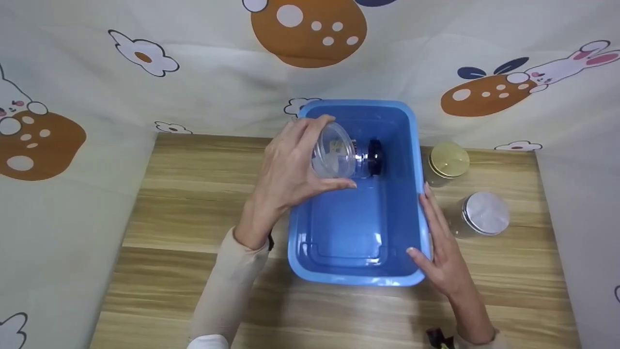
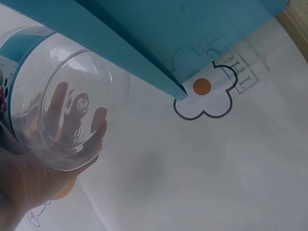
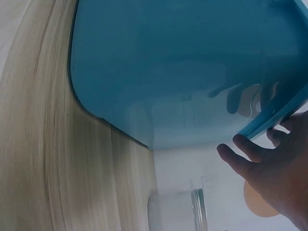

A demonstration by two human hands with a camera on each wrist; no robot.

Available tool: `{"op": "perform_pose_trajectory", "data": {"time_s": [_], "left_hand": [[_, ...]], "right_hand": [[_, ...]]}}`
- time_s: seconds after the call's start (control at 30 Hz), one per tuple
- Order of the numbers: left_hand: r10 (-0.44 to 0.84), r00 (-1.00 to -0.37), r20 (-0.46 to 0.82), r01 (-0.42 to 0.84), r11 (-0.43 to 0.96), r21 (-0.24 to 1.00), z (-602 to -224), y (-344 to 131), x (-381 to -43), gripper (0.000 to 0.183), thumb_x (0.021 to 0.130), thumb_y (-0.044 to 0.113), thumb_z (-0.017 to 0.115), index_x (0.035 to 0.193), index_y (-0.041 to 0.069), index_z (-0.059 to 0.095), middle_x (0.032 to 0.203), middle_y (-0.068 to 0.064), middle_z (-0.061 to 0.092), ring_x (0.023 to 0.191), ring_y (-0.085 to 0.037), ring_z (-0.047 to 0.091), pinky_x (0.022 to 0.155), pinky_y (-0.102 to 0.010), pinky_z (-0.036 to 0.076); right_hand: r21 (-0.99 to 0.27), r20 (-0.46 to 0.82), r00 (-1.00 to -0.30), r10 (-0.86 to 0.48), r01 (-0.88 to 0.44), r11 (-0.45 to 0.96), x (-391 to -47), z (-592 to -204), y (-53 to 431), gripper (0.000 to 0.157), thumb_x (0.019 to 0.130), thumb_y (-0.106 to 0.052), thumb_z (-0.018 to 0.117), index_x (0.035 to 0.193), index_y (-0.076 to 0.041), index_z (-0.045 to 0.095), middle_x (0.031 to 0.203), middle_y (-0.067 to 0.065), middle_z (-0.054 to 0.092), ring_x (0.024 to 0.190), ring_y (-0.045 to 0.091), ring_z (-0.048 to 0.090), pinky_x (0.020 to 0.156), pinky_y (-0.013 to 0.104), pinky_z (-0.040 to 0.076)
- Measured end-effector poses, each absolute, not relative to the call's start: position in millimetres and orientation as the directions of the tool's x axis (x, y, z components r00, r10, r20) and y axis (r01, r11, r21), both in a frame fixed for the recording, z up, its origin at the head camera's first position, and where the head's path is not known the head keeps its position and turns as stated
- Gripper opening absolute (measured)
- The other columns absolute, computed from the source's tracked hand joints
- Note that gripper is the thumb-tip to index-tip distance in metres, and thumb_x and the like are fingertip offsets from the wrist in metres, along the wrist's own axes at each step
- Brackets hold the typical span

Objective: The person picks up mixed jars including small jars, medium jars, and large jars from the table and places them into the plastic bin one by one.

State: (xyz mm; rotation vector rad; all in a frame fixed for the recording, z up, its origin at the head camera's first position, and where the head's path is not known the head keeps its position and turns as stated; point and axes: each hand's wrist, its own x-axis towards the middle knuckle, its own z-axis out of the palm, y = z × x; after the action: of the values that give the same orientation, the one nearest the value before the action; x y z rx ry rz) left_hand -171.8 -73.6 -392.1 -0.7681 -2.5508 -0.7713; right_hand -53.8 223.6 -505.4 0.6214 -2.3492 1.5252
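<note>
My left hand (image 1: pixel 290 162) holds a clear plastic jar (image 1: pixel 334 155) over the back part of a blue bin (image 1: pixel 358 281). The jar lies tipped on its side; its round transparent base (image 2: pixel 79 106) and a colourful label show in the left wrist view, with fingers visible through it. A black lid (image 1: pixel 375 157) appears just right of the jar; I cannot tell whether it belongs to this jar or another. My right hand (image 1: pixel 441 252) rests at the bin's right rim, fingers fairly straight along the outside, thumb over the rim.
Right of the bin stand a jar with a gold lid (image 1: pixel 450 159) and one with a silver lid (image 1: pixel 486 213). The wood-grain table (image 1: pixel 193 203) is bordered by printed cloth walls (image 1: pixel 203 87); the bin stands near the back wall.
</note>
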Motion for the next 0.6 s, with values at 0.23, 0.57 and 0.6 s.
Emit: {"op": "perform_pose_trajectory", "data": {"time_s": [0.23, 0.57, 0.6], "left_hand": [[0.438, -0.758, 0.483, 0.623, 0.706, 0.337, -393, -65, -173, 0.112, 0.06, 0.09, 0.06, 0.14, 0.011, 0.052, 0.12, -0.006, 0.061, 0.105, -0.022, 0.056, 0.082, -0.034, 0.051], [0.49, -0.741, 0.46, 0.648, 0.702, 0.297, -400, -55, -170, 0.111, 0.064, 0.091, 0.056, 0.142, 0.012, 0.05, 0.124, -0.007, 0.06, 0.105, -0.022, 0.056, 0.086, -0.033, 0.05], [0.493, -0.739, 0.459, 0.649, 0.702, 0.293, -400, -54, -170, 0.111, 0.064, 0.091, 0.055, 0.142, 0.012, 0.05, 0.124, -0.007, 0.06, 0.105, -0.023, 0.055, 0.086, -0.033, 0.05]], "right_hand": [[-0.781, 0.464, -0.86, -0.212, -0.51, 0.361, -52, -495, 219, 0.083, 0.079, -0.016, 0.064, 0.149, 0.011, 0.029, 0.16, 0.028, 0.019, 0.147, 0.042, 0.019, 0.121, 0.036, 0.016], [-0.796, 0.431, -0.879, -0.204, -0.477, 0.372, -51, -504, 224, 0.086, 0.076, -0.017, 0.064, 0.152, 0.006, 0.03, 0.162, 0.02, 0.019, 0.148, 0.039, 0.019, 0.116, 0.056, 0.018], [-0.797, 0.43, -0.879, -0.204, -0.476, 0.371, -51, -505, 224, 0.086, 0.077, -0.017, 0.064, 0.152, 0.005, 0.029, 0.162, 0.02, 0.019, 0.148, 0.039, 0.019, 0.116, 0.057, 0.018]]}}
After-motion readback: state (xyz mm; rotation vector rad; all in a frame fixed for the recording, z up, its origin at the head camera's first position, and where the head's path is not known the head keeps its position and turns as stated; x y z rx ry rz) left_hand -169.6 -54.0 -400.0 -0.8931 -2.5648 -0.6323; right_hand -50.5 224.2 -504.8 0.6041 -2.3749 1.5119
